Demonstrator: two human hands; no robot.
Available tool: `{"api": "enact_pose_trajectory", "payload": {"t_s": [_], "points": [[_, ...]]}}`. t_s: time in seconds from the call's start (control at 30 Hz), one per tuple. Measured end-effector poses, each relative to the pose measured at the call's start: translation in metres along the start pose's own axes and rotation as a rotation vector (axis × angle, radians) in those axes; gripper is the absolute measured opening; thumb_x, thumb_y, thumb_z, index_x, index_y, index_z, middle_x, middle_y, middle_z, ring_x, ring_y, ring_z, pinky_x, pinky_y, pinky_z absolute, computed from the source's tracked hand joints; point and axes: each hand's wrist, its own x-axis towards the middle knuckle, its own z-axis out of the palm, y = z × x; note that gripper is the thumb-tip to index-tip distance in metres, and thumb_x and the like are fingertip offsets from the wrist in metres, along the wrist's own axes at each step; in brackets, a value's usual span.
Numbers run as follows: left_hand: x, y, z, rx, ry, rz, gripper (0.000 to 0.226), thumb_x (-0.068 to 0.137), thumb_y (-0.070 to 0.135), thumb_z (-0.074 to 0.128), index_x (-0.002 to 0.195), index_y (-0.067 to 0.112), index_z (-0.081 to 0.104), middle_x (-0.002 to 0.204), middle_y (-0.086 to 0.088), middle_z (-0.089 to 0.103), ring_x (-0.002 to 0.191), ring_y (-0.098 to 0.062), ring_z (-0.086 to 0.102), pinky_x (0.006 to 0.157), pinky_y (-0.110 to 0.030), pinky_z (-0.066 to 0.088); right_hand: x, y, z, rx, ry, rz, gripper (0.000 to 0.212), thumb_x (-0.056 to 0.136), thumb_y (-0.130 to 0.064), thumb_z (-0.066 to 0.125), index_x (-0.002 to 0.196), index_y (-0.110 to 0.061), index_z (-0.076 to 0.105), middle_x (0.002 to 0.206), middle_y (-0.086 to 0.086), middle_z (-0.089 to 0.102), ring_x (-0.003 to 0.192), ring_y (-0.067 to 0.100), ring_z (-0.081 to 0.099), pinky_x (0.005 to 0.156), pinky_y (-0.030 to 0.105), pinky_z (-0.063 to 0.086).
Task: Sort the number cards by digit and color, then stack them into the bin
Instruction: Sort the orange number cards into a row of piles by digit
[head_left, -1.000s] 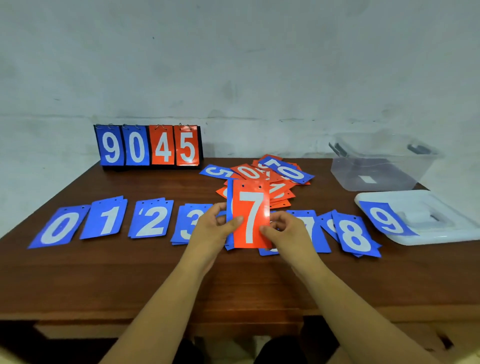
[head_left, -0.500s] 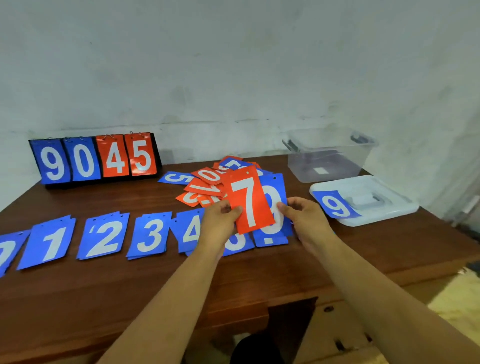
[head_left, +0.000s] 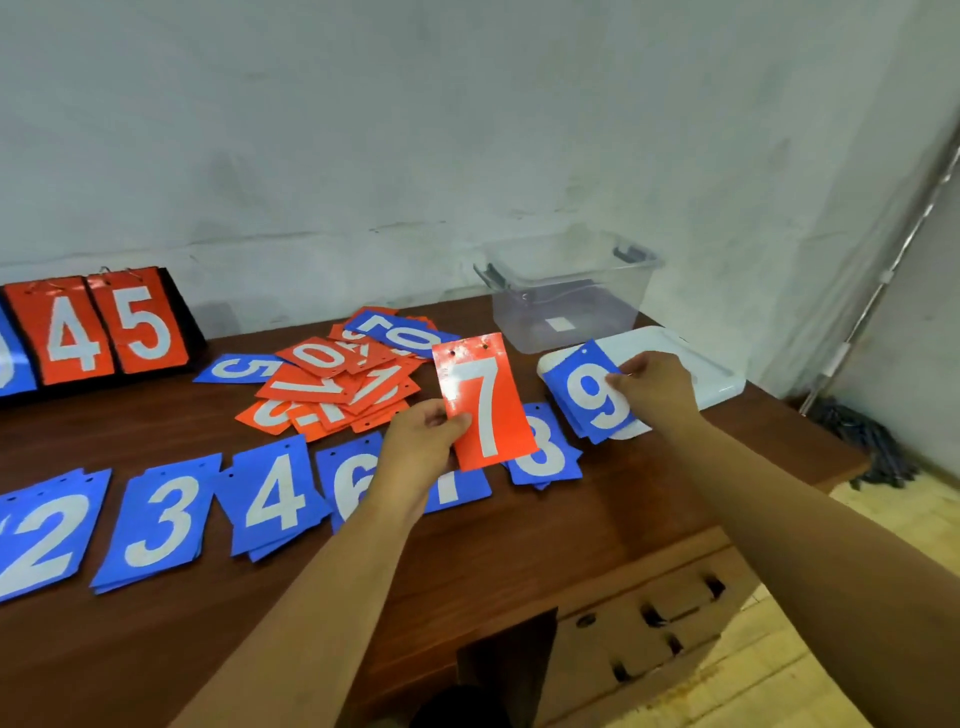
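Head view: left hand pinches a glossy orange 7 card; right hand grips a blue 9 card on the white lid. Blue piles look sorted; the orange heap waits, and the clear plastic bin appears empty.

Orange 7 card held upright, tilted; blue 9 card over white lid. Blue piles 2–8 in front row, orange heap behind; clear bin empty.
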Motion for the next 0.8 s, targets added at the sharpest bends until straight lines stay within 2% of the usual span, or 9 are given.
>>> {"api": "enact_pose_trajectory", "payload": {"t_s": [0.1,0.17,0.3,0.37,0.43,0.5,0.57,0.67,0.8], "points": [[0.003,-0.002,-0.002,0.004,0.014,-0.013,0.029,0.095,0.017,0.063,0.123,0.012,0.065,0.115,-0.003,0.071,0.099,-0.021,0.071,0.087,-0.047,0.058,0.005,0.005,0.016,-0.109,0.018,-0.034,0.021,0.089,-0.025,0.065,0.092,-0.004,0.068,0.095,0.012,0.071,0.089,0.027,0.064,0.075,0.030,0.045],[0.002,-0.002,-0.004,-0.005,0.023,-0.020,0.028,0.095,0.017,0.062,0.122,0.012,0.065,0.114,-0.003,0.071,0.099,-0.020,0.071,0.087,-0.046,0.058,0.007,0.008,0.024,-0.207,0.041,-0.029,0.023,0.091,-0.028,0.062,0.093,-0.006,0.066,0.093,0.011,0.070,0.090,0.029,0.064,0.081,0.037,0.050],[0.000,-0.002,-0.008,-0.013,0.030,-0.036,0.026,0.094,0.016,0.063,0.120,0.013,0.065,0.113,-0.002,0.072,0.097,-0.020,0.072,0.086,-0.045,0.059,0.005,0.009,0.031,-0.385,0.097,-0.017,0.029,0.091,-0.033,0.060,0.104,-0.008,0.063,0.105,0.015,0.065,0.100,0.031,0.057,0.088,0.038,0.044],[-0.001,-0.001,-0.010,-0.010,0.035,-0.048,0.027,0.094,0.016,0.063,0.121,0.013,0.065,0.114,-0.002,0.071,0.098,-0.021,0.071,0.086,-0.046,0.058,-0.002,0.003,0.030,-0.370,0.157,-0.027,0.032,0.091,-0.032,0.060,0.112,-0.007,0.061,0.114,0.018,0.058,0.107,0.033,0.052,0.091,0.039,0.041],[-0.003,0.001,-0.012,-0.008,0.032,-0.052,0.029,0.094,0.016,0.063,0.122,0.013,0.065,0.115,-0.003,0.071,0.099,-0.021,0.071,0.087,-0.047,0.058,-0.015,-0.015,0.027,-0.226,0.182,-0.116,0.028,0.092,-0.028,0.059,0.109,-0.007,0.062,0.112,0.017,0.057,0.105,0.032,0.053,0.091,0.039,0.040],[-0.007,0.002,-0.016,-0.011,0.031,-0.053,0.028,0.094,0.016,0.063,0.122,0.012,0.065,0.115,-0.003,0.071,0.100,-0.021,0.071,0.087,-0.047,0.058,-0.038,-0.041,0.027,-0.015,0.078,-0.191,0.022,0.095,-0.028,0.056,0.095,-0.007,0.063,0.097,0.010,0.062,0.090,0.024,0.057,0.079,0.033,0.042],[-0.013,0.003,-0.022,-0.019,0.031,-0.046,0.024,0.094,0.016,0.063,0.118,0.014,0.067,0.113,-0.003,0.072,0.098,-0.020,0.071,0.087,-0.046,0.058,-0.066,-0.070,0.031,0.190,-0.125,-0.169,0.030,0.097,-0.035,0.053,0.087,-0.009,0.063,0.084,0.003,0.065,0.075,0.015,0.057,0.068,0.028,0.042],[-0.026,0.006,-0.037,0.009,0.039,-0.023,0.022,0.095,0.018,0.063,0.117,0.016,0.067,0.112,-0.001,0.072,0.099,-0.020,0.071,0.088,-0.045,0.058,-0.103,-0.097,0.047,0.370,-0.349,-0.073,0.024,0.096,-0.040,0.055,0.095,-0.018,0.065,0.090,-0.005,0.067,0.082,0.009,0.062,0.071,0.026,0.050],[-0.045,0.008,-0.074,0.061,0.113,-0.020,0.028,0.092,0.026,0.066,0.119,0.021,0.063,0.114,0.001,0.070,0.100,-0.021,0.070,0.088,-0.045,0.058,-0.136,-0.114,0.071,0.444,-0.424,-0.075,0.006,0.096,-0.023,0.059,0.096,-0.019,0.063,0.094,-0.005,0.065,0.083,0.008,0.062,0.066,0.022,0.051]]}}
